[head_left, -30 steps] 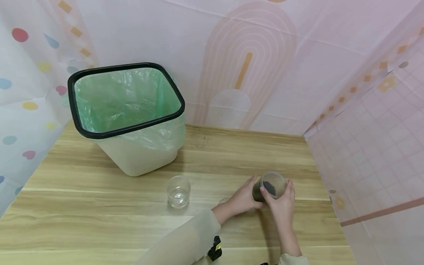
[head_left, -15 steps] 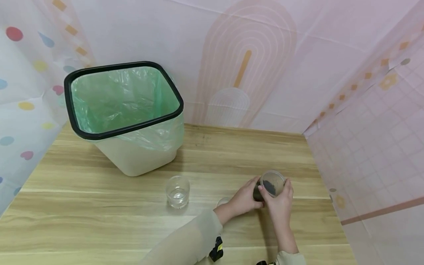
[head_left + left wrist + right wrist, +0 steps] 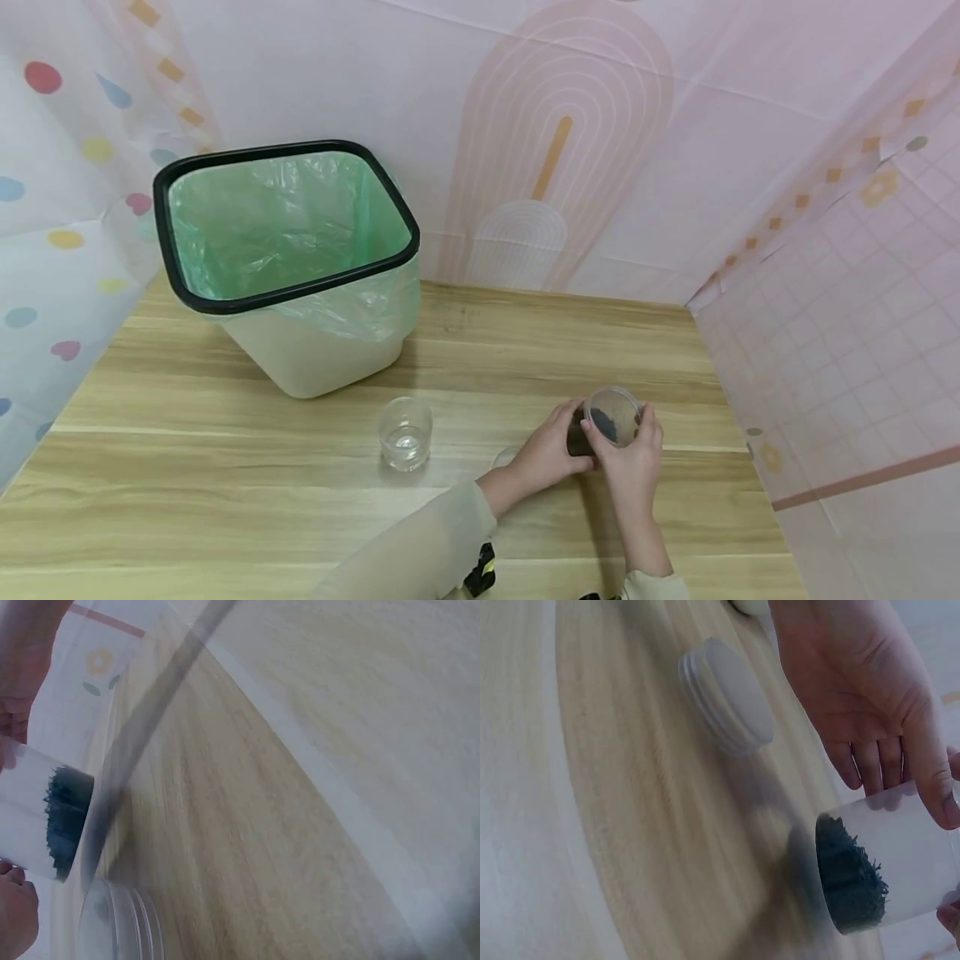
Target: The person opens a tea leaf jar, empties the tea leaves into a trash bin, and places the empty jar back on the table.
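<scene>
Both hands grip a clear, open-topped jar above the right part of the table. Dark, shredded, leaf-like bits lie in its bottom. My left hand wraps the jar's left side. My right hand holds the right side, its thumb at the near rim and its fingers round the far side. The jar leans, base toward the left. In the right wrist view the dark bits show through the wall. A clear round lid rests on the table, mostly hidden behind my left wrist in the head view.
A clear drinking glass stands left of my hands. Behind it, at the back left, is a cream bin with a black rim and a green liner. Patterned cloth hangs behind the wooden table and along both sides.
The jar has shifted slightly left and tipped a little more, so more of its left side shows. Both hands keep their grip.
</scene>
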